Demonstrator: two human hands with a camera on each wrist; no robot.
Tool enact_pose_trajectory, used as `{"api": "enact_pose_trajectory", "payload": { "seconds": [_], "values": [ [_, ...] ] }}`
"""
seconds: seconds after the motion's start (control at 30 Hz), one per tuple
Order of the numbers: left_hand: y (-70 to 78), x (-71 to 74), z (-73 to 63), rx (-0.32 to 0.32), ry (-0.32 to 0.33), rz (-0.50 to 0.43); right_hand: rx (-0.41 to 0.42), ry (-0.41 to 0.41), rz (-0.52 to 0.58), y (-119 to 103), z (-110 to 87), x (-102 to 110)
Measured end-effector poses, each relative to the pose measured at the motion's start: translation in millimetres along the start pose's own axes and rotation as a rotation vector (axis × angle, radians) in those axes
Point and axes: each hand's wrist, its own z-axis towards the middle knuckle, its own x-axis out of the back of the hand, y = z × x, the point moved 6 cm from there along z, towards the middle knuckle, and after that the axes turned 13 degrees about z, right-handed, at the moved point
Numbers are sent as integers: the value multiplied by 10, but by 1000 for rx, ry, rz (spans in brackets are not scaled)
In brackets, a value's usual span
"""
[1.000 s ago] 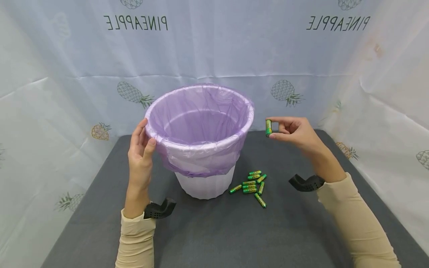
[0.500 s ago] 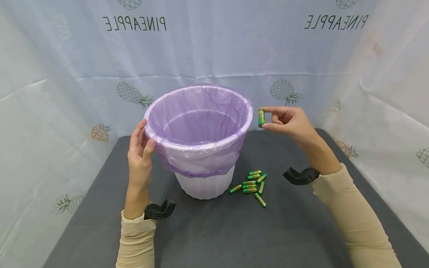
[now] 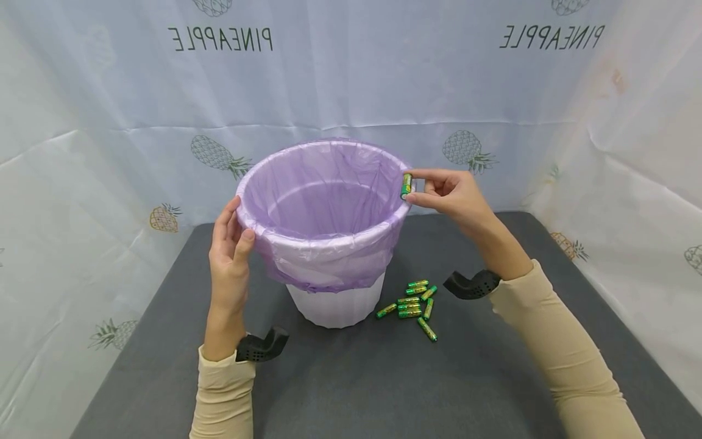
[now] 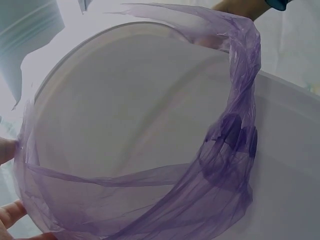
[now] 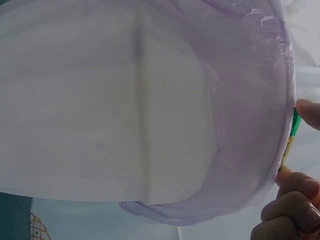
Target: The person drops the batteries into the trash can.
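In the head view, my left hand (image 3: 227, 262) holds a white trash can (image 3: 340, 308) at its left rim, fingers and thumb curved against the outside. A thin purple bag (image 3: 329, 262) lines the can and folds over the rim. My right hand (image 3: 452, 195) pinches a green AA-size battery (image 3: 406, 186) upright between thumb and forefinger, at the can's right rim. In the right wrist view the battery (image 5: 290, 137) is partly hidden behind the rim. Several loose batteries (image 3: 409, 306) lie on the table right of the can's base.
A dark grey table (image 3: 340, 390) stands under everything. White curtains (image 3: 351, 67) printed with pineapples hang behind it and on both sides. Each wrist carries a black camera mount, such as the one on the right wrist (image 3: 471, 285).
My right hand has moved left and slightly up with the battery, from beside the can to its right rim. My left hand and the can stay put.
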Motion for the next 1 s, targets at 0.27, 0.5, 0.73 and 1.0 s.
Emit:
{"api": "enact_pose_trajectory", "payload": {
  "seconds": [0.27, 0.5, 0.73, 1.0],
  "values": [
    [-4, -2, 4, 12, -3, -2, -10, 3, -19, 64, 10, -29],
    [14, -31, -9, 18, 18, 28, -14, 3, 8, 101, 17, -48],
    [43, -55, -14, -25, 11, 21, -7, 6, 16, 118, 18, -46],
    [29, -67, -13, -32, -2, 12, 39, 18, 45, 140, -41, 14]
  ]
}}
